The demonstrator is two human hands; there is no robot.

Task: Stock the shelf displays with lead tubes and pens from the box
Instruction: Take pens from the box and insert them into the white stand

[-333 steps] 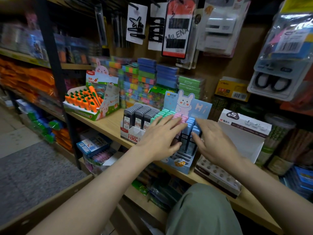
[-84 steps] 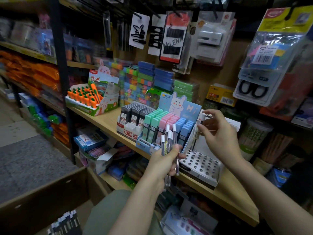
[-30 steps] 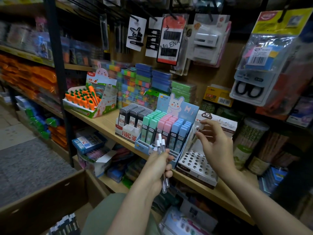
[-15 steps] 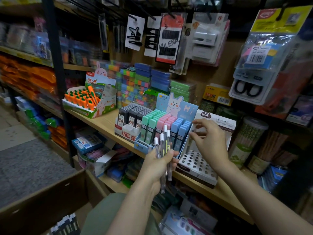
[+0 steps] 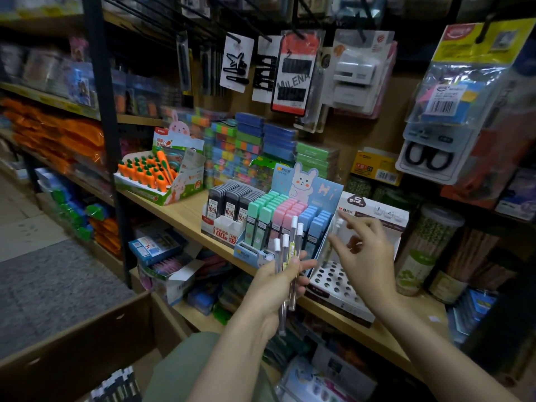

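My left hand (image 5: 275, 288) is shut on several clear pens with white caps (image 5: 285, 256), held upright in front of the shelf. My right hand (image 5: 365, 256) hovers with fingers spread above a white pen display with rows of round holes (image 5: 333, 281). One clear white-capped pen (image 5: 336, 230) stands at the display's back left corner, just off my fingertips. Left of it sit a bunny display of pastel lead tubes (image 5: 272, 216) and a tray of black lead tubes (image 5: 229, 201). A cardboard box (image 5: 72, 338) at lower left holds more pens (image 5: 116, 384).
A carrot-pen display (image 5: 153, 175) stands further left on the wooden shelf (image 5: 185, 207). Stacked colourful cases (image 5: 249, 140) fill the back; jars (image 5: 429, 250) stand to the right. Hanging packs (image 5: 293, 74) dangle above. A black shelf post (image 5: 107, 140) rises at left.
My right hand has let go of the pen it was lowering into the holed display and spread its fingers. My left hand has stayed in place with its bundle of pens.
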